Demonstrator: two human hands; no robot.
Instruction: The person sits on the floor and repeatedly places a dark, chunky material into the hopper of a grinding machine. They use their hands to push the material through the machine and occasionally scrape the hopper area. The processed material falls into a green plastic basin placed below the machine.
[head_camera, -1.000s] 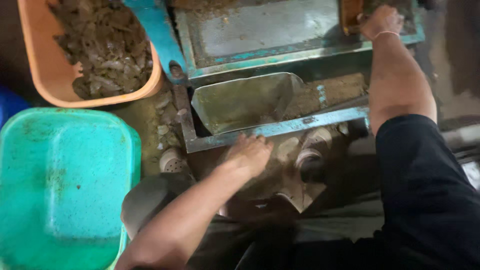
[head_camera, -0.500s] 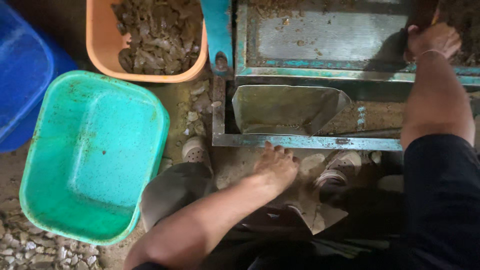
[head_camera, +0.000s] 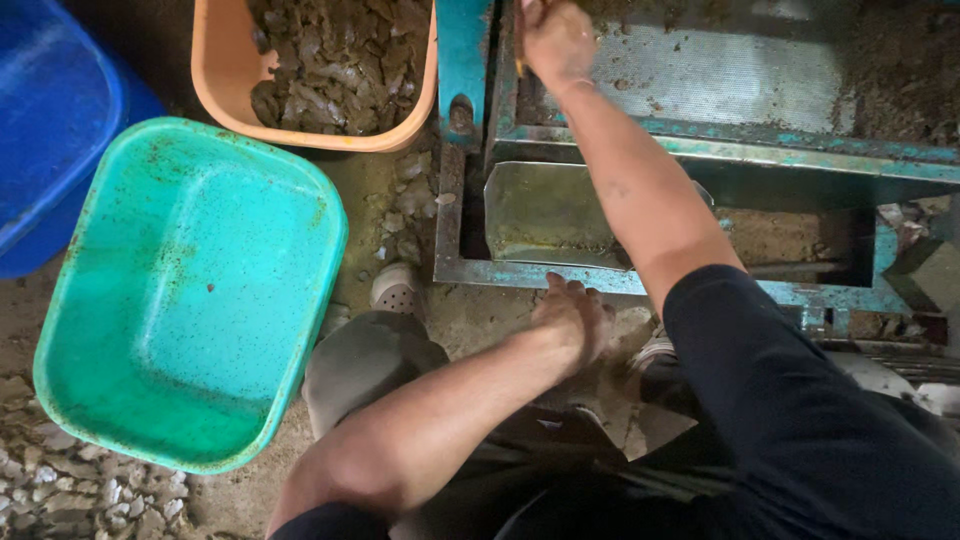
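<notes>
Our right hand (head_camera: 556, 40) clenched a thin handle at the teal machine's (head_camera: 700, 150) top edge. Our left hand (head_camera: 575, 318) rested open on its lower frame edge, near the metal chute (head_camera: 545, 212), which looked stiff, heavy and sharp-rimmed.

Big teal plastic tub (head_camera: 190, 290) sits on the dirt floor (head_camera: 380, 200) at the left, a bit grimy and speckled inside. Right behind it there's an orange tub (head_camera: 225, 85) loaded with dark, wet-looking chunks (head_camera: 335, 60). A blue bin (head_camera: 50, 120) pokes in at the far left, touching the teal one's corner. Pale gravel (head_camera: 60, 490) is scattered at the bottom left, and more loose stones (head_camera: 400, 215) lie between the tubs and the metal frame.
</notes>
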